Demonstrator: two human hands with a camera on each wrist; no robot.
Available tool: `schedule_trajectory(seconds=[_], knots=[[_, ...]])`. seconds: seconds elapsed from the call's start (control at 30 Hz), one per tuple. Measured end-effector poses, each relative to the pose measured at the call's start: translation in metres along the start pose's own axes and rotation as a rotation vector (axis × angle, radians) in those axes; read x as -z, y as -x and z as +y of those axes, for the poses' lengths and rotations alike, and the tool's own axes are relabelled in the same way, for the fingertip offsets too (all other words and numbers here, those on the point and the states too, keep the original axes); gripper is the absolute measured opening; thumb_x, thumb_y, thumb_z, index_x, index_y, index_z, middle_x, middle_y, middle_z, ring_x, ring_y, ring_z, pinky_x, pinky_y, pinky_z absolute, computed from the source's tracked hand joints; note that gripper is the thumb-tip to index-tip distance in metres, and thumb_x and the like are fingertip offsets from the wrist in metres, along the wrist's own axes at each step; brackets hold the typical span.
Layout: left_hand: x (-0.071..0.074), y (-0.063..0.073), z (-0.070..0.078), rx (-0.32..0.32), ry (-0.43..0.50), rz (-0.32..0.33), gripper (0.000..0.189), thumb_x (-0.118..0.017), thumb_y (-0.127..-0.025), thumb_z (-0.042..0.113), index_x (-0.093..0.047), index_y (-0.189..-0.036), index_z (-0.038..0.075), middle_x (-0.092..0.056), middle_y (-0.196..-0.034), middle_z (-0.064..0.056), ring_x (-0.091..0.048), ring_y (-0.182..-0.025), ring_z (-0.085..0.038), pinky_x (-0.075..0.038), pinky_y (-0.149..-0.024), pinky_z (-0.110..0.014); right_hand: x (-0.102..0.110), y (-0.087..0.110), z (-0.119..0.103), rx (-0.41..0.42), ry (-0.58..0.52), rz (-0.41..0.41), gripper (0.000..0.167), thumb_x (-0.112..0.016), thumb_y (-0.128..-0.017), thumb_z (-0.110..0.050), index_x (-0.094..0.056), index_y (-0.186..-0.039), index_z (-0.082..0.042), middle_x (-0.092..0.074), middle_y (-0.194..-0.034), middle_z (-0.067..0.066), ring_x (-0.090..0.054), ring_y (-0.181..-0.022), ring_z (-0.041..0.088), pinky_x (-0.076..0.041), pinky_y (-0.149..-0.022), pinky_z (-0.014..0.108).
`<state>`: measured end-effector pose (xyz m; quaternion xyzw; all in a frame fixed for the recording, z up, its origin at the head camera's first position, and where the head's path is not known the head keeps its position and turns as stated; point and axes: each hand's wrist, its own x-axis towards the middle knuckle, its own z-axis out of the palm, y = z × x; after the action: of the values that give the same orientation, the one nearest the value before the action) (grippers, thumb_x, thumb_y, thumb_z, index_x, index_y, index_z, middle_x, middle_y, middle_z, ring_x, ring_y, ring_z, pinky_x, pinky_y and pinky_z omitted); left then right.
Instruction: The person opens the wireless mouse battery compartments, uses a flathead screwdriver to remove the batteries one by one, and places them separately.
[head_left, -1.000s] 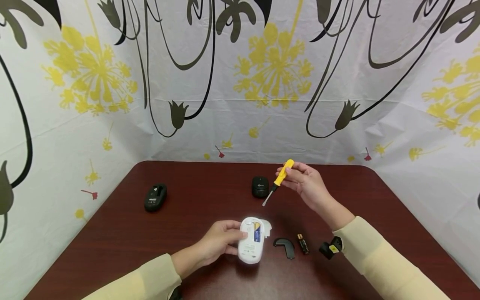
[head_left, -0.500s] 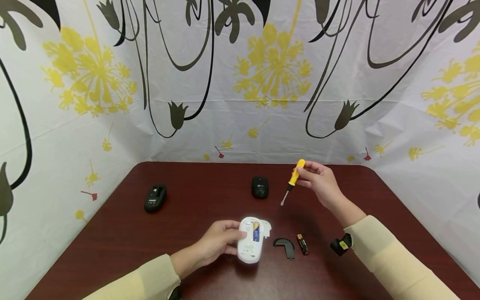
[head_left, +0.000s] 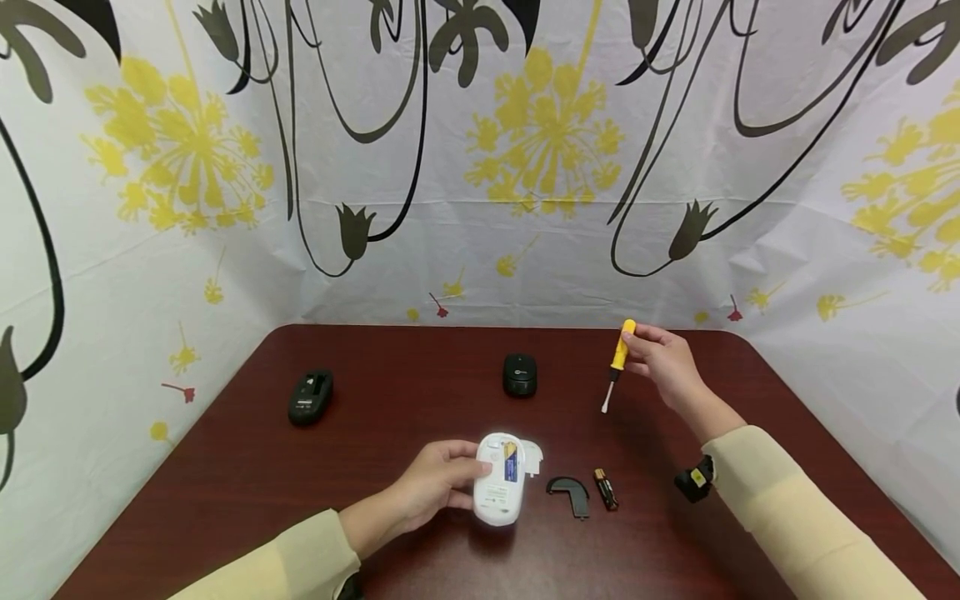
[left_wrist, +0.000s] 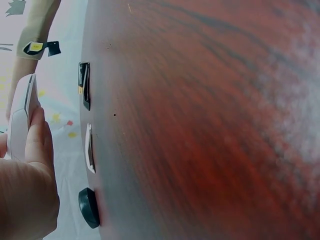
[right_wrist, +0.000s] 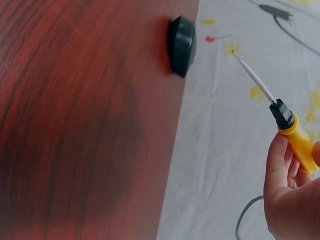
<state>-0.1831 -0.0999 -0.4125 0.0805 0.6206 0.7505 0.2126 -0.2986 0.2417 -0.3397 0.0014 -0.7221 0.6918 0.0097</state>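
Observation:
My left hand (head_left: 442, 483) grips a white computer mouse (head_left: 498, 492) above the table, underside up, with a blue and gold battery (head_left: 511, 462) in its uncovered compartment. A white battery cover (left_wrist: 90, 149) lies on the table, partly behind the mouse in the head view. Off to the right, my right hand (head_left: 670, 367) holds a screwdriver (head_left: 621, 354) by its yellow handle, the metal tip slanting down. In the right wrist view, the thumb and fingers close round that screwdriver (right_wrist: 299, 145). A black battery cover (head_left: 575, 495) and a loose battery (head_left: 605, 489) lie right of the white mouse.
A black mouse (head_left: 520, 375) stands upright on the table (head_left: 420, 375) behind the white one. Another dark mouse (head_left: 311, 397) lies underside up at the left, its compartment showing. A patterned cloth (head_left: 450, 167) hangs close behind the table's back edge.
My right hand has moved to the right with the screwdriver, away from the white mouse, and the screwdriver now points more steeply down. The left hand stays almost still.

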Motion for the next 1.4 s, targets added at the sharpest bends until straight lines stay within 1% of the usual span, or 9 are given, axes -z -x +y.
schedule_trajectory(seconds=[0.2, 0.37, 0.5, 0.6, 0.7, 0.8, 0.93, 1.07, 1.4], knots=[[0.001, 0.001, 0.000, 0.001, -0.007, 0.001, 0.037, -0.064, -0.089, 0.008, -0.055, -0.119, -0.013, -0.068, -0.097, -0.015, -0.067, -0.086, -0.024, -0.058, -0.070, -0.037, 0.012, -0.009, 0.010, -0.050, 0.040, 0.017, 0.063, -0.061, -0.097, -0.028, -0.038, -0.143, 0.007, -0.059, -0.099, -0.009, -0.059, -0.086, 0.004, -0.055, -0.076, 0.023], [0.000, 0.002, 0.001, 0.001, -0.009, 0.002, 0.037, -0.064, -0.089, 0.008, -0.055, -0.119, -0.013, -0.068, -0.096, -0.015, -0.067, -0.085, -0.024, -0.059, -0.070, -0.038, 0.020, -0.015, 0.018, -0.086, 0.094, 0.021, 0.066, -0.061, -0.097, -0.031, -0.035, -0.146, 0.004, -0.057, -0.101, -0.009, -0.058, -0.088, 0.004, -0.055, -0.083, 0.028], [0.001, 0.003, 0.001, 0.004, -0.012, 0.007, 0.037, -0.065, -0.089, 0.008, -0.056, -0.119, -0.012, -0.068, -0.096, -0.014, -0.067, -0.085, -0.023, -0.059, -0.070, -0.037, 0.025, -0.020, 0.024, -0.113, 0.134, 0.016, 0.059, -0.061, -0.097, -0.030, -0.041, -0.141, 0.004, -0.059, -0.097, -0.009, -0.060, -0.084, 0.004, -0.054, -0.086, 0.033], [0.001, 0.003, 0.001, 0.005, -0.013, 0.010, 0.037, -0.065, -0.089, 0.008, -0.056, -0.119, -0.012, -0.068, -0.096, -0.014, -0.067, -0.085, -0.023, -0.059, -0.069, -0.037, 0.027, -0.023, 0.029, -0.140, 0.162, 0.005, 0.053, -0.061, -0.097, -0.028, -0.045, -0.134, 0.006, -0.060, -0.093, -0.007, -0.061, -0.080, 0.005, -0.055, -0.084, 0.034], [0.001, 0.003, 0.001, 0.007, -0.010, 0.010, 0.037, -0.065, -0.089, 0.008, -0.056, -0.119, -0.012, -0.069, -0.097, -0.015, -0.068, -0.085, -0.024, -0.059, -0.070, -0.037, 0.030, -0.025, 0.034, -0.172, 0.190, -0.014, 0.051, -0.061, -0.097, -0.026, -0.046, -0.132, 0.007, -0.061, -0.091, -0.005, -0.062, -0.078, 0.007, -0.056, -0.080, 0.032], [0.002, 0.003, 0.001, 0.007, -0.006, 0.009, 0.037, -0.065, -0.089, 0.008, -0.056, -0.119, -0.012, -0.069, -0.097, -0.015, -0.068, -0.086, -0.024, -0.059, -0.070, -0.038, 0.033, -0.027, 0.039, -0.208, 0.187, -0.039, 0.050, -0.061, -0.097, -0.024, -0.045, -0.132, 0.009, -0.062, -0.091, -0.002, -0.063, -0.077, 0.008, -0.057, -0.076, 0.030], [0.002, 0.004, 0.001, 0.006, -0.003, 0.008, 0.037, -0.064, -0.090, 0.007, -0.055, -0.119, -0.013, -0.069, -0.096, -0.015, -0.068, -0.086, -0.023, -0.059, -0.070, -0.037, 0.035, -0.029, 0.044, -0.278, 0.167, -0.083, 0.051, -0.059, -0.098, -0.021, -0.042, -0.134, 0.011, -0.061, -0.095, 0.002, -0.063, -0.078, 0.011, -0.057, -0.077, 0.031], [0.002, 0.004, 0.001, 0.009, -0.004, 0.008, 0.037, -0.064, -0.090, 0.008, -0.055, -0.120, -0.013, -0.068, -0.096, -0.014, -0.067, -0.085, -0.023, -0.058, -0.070, -0.037, 0.036, -0.031, 0.050, -0.335, 0.178, -0.114, 0.053, -0.057, -0.099, -0.018, -0.038, -0.138, 0.013, -0.058, -0.100, 0.007, -0.061, -0.080, 0.013, -0.057, -0.077, 0.032], [0.002, 0.004, 0.001, 0.013, -0.009, 0.017, 0.037, -0.064, -0.090, 0.008, -0.055, -0.120, -0.012, -0.068, -0.096, -0.013, -0.067, -0.085, -0.022, -0.058, -0.069, -0.037, 0.032, -0.032, 0.060, -0.380, 0.200, -0.118, 0.047, -0.055, -0.098, -0.005, -0.038, -0.135, 0.018, -0.057, -0.095, 0.008, -0.060, -0.076, 0.014, -0.058, -0.075, 0.034]])
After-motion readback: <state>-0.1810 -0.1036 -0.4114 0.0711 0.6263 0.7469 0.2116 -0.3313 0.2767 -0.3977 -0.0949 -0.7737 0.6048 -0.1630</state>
